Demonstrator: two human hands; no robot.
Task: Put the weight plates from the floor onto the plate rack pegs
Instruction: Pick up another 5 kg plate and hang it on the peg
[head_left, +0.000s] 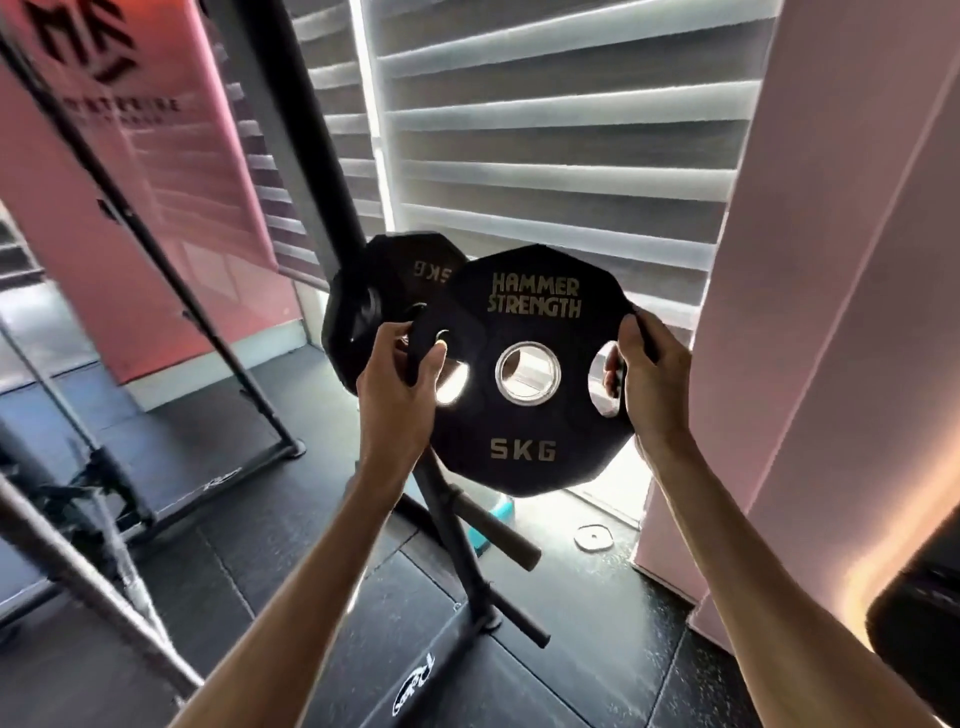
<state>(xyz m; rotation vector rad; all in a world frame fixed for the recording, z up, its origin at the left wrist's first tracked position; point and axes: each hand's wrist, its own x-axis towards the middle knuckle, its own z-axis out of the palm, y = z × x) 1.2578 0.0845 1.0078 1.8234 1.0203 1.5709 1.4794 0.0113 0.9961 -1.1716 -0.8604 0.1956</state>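
Between the two hands, at chest height and clear of the floor, a black 5 kg plate (535, 426) stands upright with its lettered face toward the person. The left hand (402, 374) grips the left rim, with its thumb laid over the front beside the grip slot and its fingers curled behind. The right hand (652, 379) grips the right rim the same way, thumb on the front edge and fingertips (613, 376) showing through the right slot. Both hands pinch the plate from opposite sides, so neither is nearer.

The coming move turns on the bore (527, 372) and a peg. The bore's axis runs straight away from the person, level with the hands. A second plate (395, 280) already hangs on the rack (452, 540), up and to the left, just behind the held one and overlapped by it. Its peg is hidden. The one bare peg (498, 527) sits well below the held plate and juts toward the lower right, its long axis slanted against the bore's.

To use that peg, the plate would probably have to drop and turn until bore and peg line up. To join the hung plate, it would shift left instead.
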